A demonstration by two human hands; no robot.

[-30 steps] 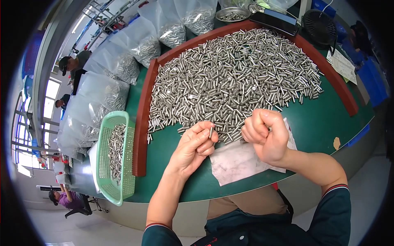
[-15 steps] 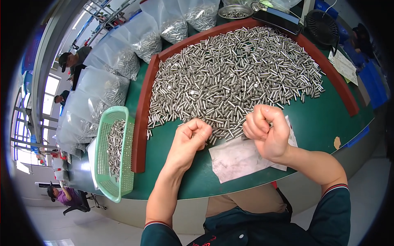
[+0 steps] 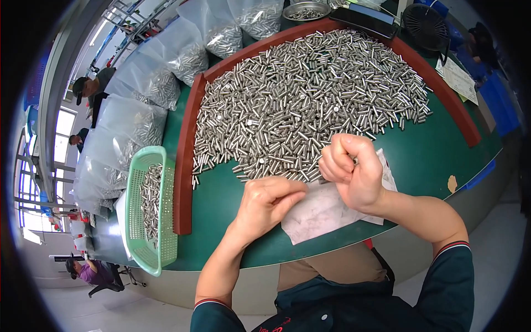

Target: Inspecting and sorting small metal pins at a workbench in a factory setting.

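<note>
A broad heap of small shiny metal pins [image 3: 310, 94] covers the middle of the green table. In front of its near edge my left hand [image 3: 265, 207] is closed, thumb and fingertips pressed together and pointing right, over the left edge of a smudged whitish sheet [image 3: 315, 213]. Whatever it pinches, if anything, is too small to make out. My right hand [image 3: 357, 171] hovers at the heap's near right edge, above that sheet, fingers curled into a loose fist. Its grip hides any contents. The two hands are a little apart.
Dark red rails [image 3: 185, 166] border the heap. At left stands a green perforated basket [image 3: 168, 221] with pins inside. Bags of pins [image 3: 191, 58] line the far left edge. A metal bowl [image 3: 306, 12], a phone [image 3: 365, 22] and a black fan [image 3: 425, 30] sit at the back.
My left hand has moved right and slightly nearer me, its fingers now stretched toward the right hand. My right hand stays nearly in place, still curled. The whole view has shifted slightly.
</note>
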